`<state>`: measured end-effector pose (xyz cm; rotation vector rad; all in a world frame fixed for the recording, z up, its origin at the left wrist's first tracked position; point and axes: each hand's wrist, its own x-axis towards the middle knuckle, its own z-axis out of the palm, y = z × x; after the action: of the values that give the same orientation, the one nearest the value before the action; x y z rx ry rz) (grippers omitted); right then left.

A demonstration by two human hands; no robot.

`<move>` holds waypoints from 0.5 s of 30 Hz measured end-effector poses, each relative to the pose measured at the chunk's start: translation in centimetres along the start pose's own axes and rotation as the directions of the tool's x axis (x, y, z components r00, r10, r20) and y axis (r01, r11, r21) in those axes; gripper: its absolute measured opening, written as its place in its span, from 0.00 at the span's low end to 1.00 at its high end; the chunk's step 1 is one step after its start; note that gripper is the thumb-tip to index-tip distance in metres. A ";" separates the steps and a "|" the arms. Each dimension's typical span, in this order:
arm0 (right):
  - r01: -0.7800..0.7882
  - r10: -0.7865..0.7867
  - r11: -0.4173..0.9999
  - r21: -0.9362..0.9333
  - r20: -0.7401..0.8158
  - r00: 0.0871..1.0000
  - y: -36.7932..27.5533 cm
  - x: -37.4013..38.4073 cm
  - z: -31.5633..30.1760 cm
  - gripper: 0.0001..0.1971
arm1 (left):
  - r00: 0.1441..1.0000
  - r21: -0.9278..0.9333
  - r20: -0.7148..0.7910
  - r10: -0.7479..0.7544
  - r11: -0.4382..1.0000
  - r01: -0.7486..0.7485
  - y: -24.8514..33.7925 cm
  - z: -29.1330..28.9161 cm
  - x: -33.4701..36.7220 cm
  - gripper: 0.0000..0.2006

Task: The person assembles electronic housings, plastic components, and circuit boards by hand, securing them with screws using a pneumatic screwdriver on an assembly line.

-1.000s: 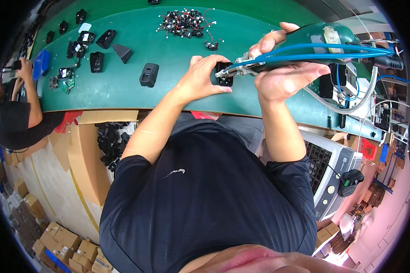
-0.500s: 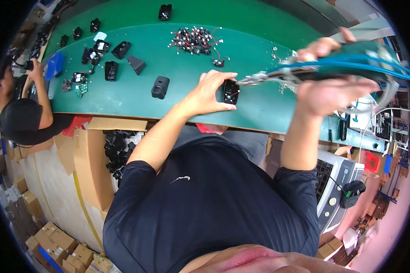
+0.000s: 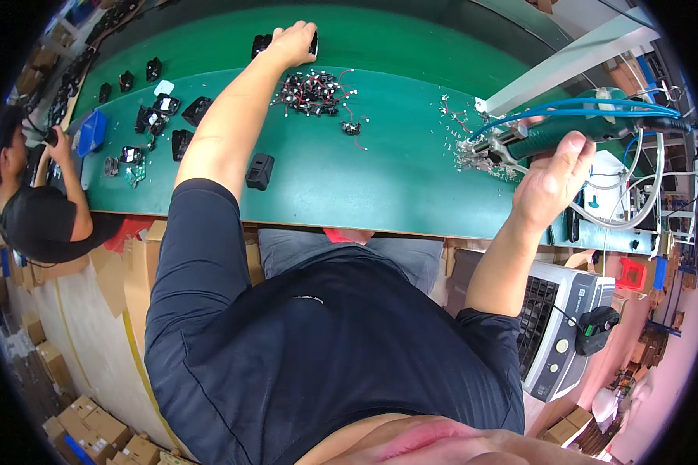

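Note:
At the far side of the green table, my left hand closes over a small black housing, most of which the hand hides. Another black housing sits just left of those fingers. My right hand is wrapped around a green-bodied hand tool with metal parts at its front and blue and grey hoses. The tool's tip is over small white scraps. A heap of small parts with red and black wires lies nearer than my left hand. A closed black case stands below my left forearm.
More black housings and green circuit boards lie on the left. A co-worker sits there by a blue bin. A white metal beam slants over the right side, and loose hoses hang there.
My left hand has carried the black housing from the near edge to the far side of the table. My right hand and the tool have drawn away from it, with the tool lower and steadier.

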<state>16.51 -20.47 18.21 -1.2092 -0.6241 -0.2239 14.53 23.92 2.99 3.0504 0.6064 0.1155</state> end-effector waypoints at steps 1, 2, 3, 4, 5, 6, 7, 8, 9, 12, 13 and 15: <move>-0.001 0.001 1.000 -0.003 -0.004 1.000 0.0 0.0 0.0 0.19 | 0.999 0.020 -0.042 0.025 1.000 -0.024 0.1 0.4 -0.3 0.37; 0.242 -0.258 0.945 -0.220 -0.048 0.965 0.0 -0.1 0.2 0.20 | 0.996 0.041 -0.082 0.042 0.998 -0.039 -0.1 0.7 -1.0 0.36; 0.441 -0.498 0.790 -0.425 -0.027 0.866 0.1 -0.4 0.6 0.20 | 0.997 0.040 -0.077 0.031 0.999 -0.028 -0.3 0.4 -2.4 0.36; 0.481 -0.583 0.739 -0.472 -0.090 0.808 0.5 -1.9 0.6 0.24 | 0.954 0.019 -0.281 0.103 0.995 -0.102 0.1 -0.7 -3.6 0.34; 0.606 -0.622 0.605 -0.517 0.169 0.765 0.7 -2.8 -1.4 0.23 | 0.866 0.012 -0.474 0.158 0.985 -0.172 0.4 -1.9 -5.3 0.33; 0.646 -0.579 0.600 -0.472 0.301 0.758 1.3 -4.1 0.1 0.19 | 0.881 -0.133 -0.448 0.155 0.962 -0.237 1.4 -3.9 -7.2 0.29; 0.601 -0.420 0.671 -0.434 0.445 0.791 2.2 -5.1 1.7 0.14 | 0.896 -0.278 -0.421 0.143 0.920 -0.277 2.1 -5.7 -10.4 0.25; 0.295 -0.045 0.845 -0.446 0.491 0.870 3.2 -6.9 3.5 0.14 | 0.903 -0.395 -0.413 0.118 0.870 -0.295 2.0 -6.1 -13.7 0.23; 0.045 0.277 0.862 -0.504 0.545 0.792 4.8 -7.6 4.6 0.14 | 0.911 -0.501 -0.402 0.093 0.810 -0.304 1.8 -6.3 -17.1 0.20; 0.243 0.207 0.815 -0.526 0.657 0.725 12.7 -8.6 5.7 0.16 | 0.936 -0.537 -0.350 -0.041 0.828 -0.164 2.7 -5.6 -25.4 0.20; 0.235 0.240 0.793 -0.562 0.642 0.728 13.4 -8.7 6.7 0.16 | 0.932 -0.583 -0.334 -0.137 0.807 -0.090 3.1 -4.6 -27.5 0.20; 0.297 0.200 0.758 -0.580 0.641 0.741 14.7 -8.9 8.1 0.15 | 0.915 -0.663 -0.313 -0.255 0.748 -0.018 4.2 -3.2 -30.6 0.25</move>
<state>13.66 -9.22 3.16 -2.0012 -1.2986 -0.0280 -12.37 8.38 4.27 2.2900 0.6085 0.7705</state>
